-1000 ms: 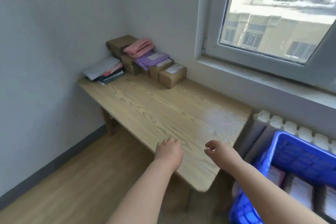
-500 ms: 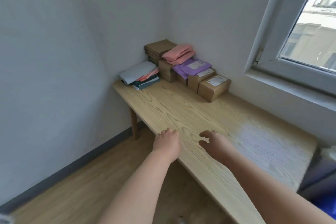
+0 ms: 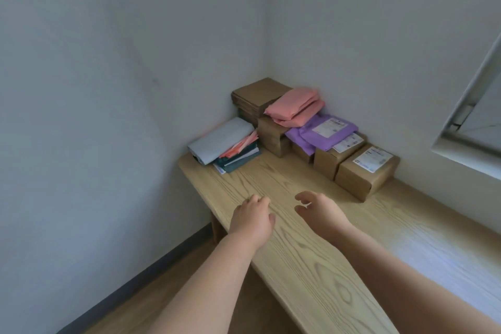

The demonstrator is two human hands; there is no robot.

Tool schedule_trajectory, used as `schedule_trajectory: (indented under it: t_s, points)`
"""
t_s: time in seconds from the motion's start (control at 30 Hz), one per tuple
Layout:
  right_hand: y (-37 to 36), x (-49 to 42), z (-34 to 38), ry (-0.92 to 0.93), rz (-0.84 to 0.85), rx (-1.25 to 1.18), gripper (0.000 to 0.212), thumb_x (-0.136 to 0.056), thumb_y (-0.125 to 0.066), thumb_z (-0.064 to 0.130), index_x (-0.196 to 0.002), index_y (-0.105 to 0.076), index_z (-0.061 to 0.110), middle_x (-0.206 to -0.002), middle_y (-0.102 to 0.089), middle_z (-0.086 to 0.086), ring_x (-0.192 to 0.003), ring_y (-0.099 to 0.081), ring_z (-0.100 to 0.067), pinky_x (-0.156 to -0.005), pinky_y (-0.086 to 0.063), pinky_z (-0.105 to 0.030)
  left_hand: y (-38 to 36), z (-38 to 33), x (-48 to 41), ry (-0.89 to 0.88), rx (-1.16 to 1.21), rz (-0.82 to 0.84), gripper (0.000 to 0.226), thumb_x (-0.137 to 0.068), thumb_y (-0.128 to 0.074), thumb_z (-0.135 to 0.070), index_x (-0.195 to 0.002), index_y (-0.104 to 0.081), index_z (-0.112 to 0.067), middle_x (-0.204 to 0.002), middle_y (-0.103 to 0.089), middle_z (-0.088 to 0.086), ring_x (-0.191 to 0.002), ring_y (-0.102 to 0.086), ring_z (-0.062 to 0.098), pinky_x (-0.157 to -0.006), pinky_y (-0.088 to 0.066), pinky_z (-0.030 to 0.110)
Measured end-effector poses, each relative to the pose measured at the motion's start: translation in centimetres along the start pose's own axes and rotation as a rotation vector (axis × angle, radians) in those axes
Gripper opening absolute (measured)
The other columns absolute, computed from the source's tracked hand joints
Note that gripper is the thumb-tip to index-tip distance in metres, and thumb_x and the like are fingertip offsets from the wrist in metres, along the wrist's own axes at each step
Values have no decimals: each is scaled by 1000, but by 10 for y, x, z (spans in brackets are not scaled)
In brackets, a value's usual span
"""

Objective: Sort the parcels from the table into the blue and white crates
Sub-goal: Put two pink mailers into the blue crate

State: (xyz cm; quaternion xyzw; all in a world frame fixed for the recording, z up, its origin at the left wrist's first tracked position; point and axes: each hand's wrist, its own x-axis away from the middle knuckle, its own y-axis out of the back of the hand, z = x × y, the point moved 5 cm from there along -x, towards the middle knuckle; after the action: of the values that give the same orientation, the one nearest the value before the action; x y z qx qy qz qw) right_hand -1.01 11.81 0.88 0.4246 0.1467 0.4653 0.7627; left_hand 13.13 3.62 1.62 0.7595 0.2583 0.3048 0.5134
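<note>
Landmark: the table (image 3: pixel 284 184), a long wooden top set into the corner of the room.
Parcels: all heaped at the table's far end, none in hand. They are packed tight into the corner, probably to leave the rest of the table free.
Boxes: a labelled brown box (image 3: pixel 366 171) sits outermost on the table. A second box (image 3: pixel 329 160) touches its far side.
Soft mailers: a purple mailer (image 3: pixel 325 130) lies on top of the boxes, and pink mailers (image 3: pixel 295 106) are stacked higher, towards the table's back corner.
Flat items: a grey mailer (image 3: pixel 222 138) tops a thin stack at the table's left end, with flat cardboard (image 3: pixel 257 92) behind it.
Left hand (image 3: pixel 252 221): over the table's front edge, fingers loosely curled under, holding nothing.
Right hand (image 3: pixel 322 214): over the table's middle, fingers loosely curled, thumb and forefinger apart, holding nothing.
Why held so: both arms point at the heap, which looks like a reach for the next parcel.
Likely pick: the labelled box, since it is outermost and nothing lies on it.
Crates: not in view.
Progress: many parcels remain on the table.
</note>
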Motion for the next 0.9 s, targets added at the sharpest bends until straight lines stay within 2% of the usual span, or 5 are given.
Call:
schedule_trajectory:
  t_s: [0.27, 0.6, 0.77, 0.83, 0.9]
  points:
    - [-14, -118, 54, -110, -92, -43, 35, -95, -58, 28, -129, -59, 20, -125, -61, 1, -109, -58, -17, -82, -40, -25, 42, 74, -128, -103, 18, 22, 42, -104, -43, -31, -145, -41, -21, -145, -43, 2, -122, -50, 23, -100, -45, 38]
    - [-14, -185, 76, -372, -215, -212, 36, -94, -56, 18, -130, -59, 17, -127, -65, -1, -117, -60, -22, -95, -48, -32, 83, 102, -247, -233, 72, 59, 40, -104, -45, -32, -141, -45, -20, -143, -45, 1, -123, -51, 20, -92, -48, 34]
    - [17, -232, 58, -456, -329, -336, 43, -95, -58, 26, -137, -54, 22, -122, -64, 1, -97, -59, -15, -82, -47, -28, 90, 76, -317, -338, 70, 28, 39, -103, -46, -28, -141, -48, -18, -145, -46, 3, -135, -41, 23, -106, -40, 35]
    - [33, -253, 54, -457, -365, -389, 42, -96, -58, 28, -137, -53, 22, -113, -62, 3, -87, -57, -12, -75, -43, -27, 95, 68, -340, -346, 56, 7, 40, -102, -47, -28, -140, -48, -18, -144, -48, 3, -133, -44, 25, -113, -35, 41]
    - [45, -276, 48, -466, -391, -434, 41, -96, -58, 29, -136, -52, 22, -106, -60, 4, -78, -58, -11, -65, -43, -26, 101, 59, -362, -358, 45, 6, 40, -101, -46, -27, -140, -47, -18, -142, -48, 4, -128, -47, 25, -111, -37, 45]
